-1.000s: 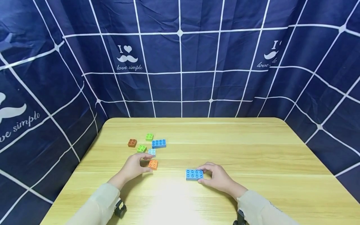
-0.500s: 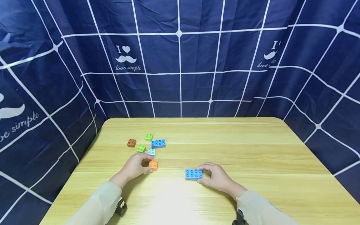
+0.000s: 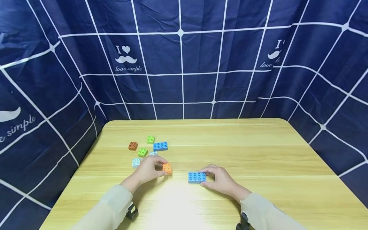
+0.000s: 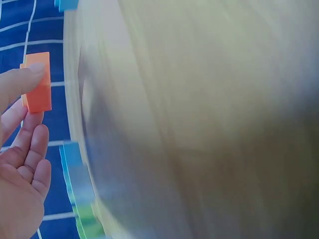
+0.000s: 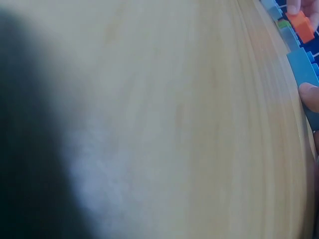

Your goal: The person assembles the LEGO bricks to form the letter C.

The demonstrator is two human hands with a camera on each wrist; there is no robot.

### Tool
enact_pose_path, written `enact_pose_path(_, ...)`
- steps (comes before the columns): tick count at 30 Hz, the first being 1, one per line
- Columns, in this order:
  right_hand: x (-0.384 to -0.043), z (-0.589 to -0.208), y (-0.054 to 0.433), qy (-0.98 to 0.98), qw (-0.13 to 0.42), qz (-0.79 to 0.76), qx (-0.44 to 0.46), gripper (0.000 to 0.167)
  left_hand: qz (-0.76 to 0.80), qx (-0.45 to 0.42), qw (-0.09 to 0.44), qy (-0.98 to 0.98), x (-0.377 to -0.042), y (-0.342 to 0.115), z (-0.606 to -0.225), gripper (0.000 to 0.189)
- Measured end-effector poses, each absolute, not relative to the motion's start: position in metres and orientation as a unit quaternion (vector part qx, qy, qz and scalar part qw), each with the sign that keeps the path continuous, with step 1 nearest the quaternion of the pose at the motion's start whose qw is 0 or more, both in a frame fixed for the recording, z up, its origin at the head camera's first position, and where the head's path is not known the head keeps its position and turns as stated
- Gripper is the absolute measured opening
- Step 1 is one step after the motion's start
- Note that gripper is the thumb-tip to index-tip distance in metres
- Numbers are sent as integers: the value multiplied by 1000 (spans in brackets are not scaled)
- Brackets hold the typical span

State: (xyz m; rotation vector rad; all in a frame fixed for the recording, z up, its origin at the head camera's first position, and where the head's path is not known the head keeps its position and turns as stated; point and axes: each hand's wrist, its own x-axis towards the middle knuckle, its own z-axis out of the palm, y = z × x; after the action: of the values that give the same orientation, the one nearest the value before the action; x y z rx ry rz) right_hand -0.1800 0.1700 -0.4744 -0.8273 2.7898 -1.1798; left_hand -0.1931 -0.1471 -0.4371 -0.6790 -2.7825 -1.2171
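Observation:
My left hand (image 3: 148,170) pinches an orange two-by-two toy brick (image 3: 167,168) between thumb and fingers. In the left wrist view that orange brick (image 4: 39,82) shows against the curtain, apart from the tabletop. To the right, my right hand (image 3: 222,182) grips the right end of a blue two-by-four brick (image 3: 196,177), studs up, on the table. The right wrist view shows the thumb (image 5: 310,94) against this blue brick (image 5: 301,67), with the orange brick (image 5: 300,27) beyond it. A pale blue brick (image 3: 153,153) is partly hidden behind my left hand.
Around the left hand lie another pale blue brick (image 3: 136,163), two green bricks (image 3: 142,152), a brown brick (image 3: 133,146) and a second blue two-by-four brick (image 3: 160,146). The wooden table (image 3: 258,150) is bounded by a dark blue curtain (image 3: 201,86) at the back and sides.
My left hand has taken the orange brick and carried it right, towards the blue brick. A pale blue brick on the left has come into sight. The right hand stays in place.

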Motion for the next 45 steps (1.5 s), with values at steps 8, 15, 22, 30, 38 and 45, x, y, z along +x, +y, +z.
enact_pose_path(8, -181, -475, 170, 890, -4, -371, -266, 40, -414, -264, 2, -871, -192, -115, -437, 34)
enact_pose_path(15, -182, -476, 171, 885, -5, -373, -277, 39, -413, -290, -7, -863, -191, -84, -436, 32)
enact_pose_path(22, -183, -478, 171, 873, -3, -396, -287, 36, -413, -305, -23, -858, -189, -58, -435, 31)
enact_pose_path(30, -183, -478, 170, 856, -11, -418, -302, 34, -384, -324, -10, -865, -192, -41, -442, 29)
enact_pose_path(38, -184, -478, 170, 852, -25, -424, -308, 34, -368, -321, -9, -872, -191, -33, -441, 31)
enact_pose_path(45, -184, -478, 171, 860, -34, -407, -307, 36, -356, -320, -9, -878, -190, -25, -441, 33)
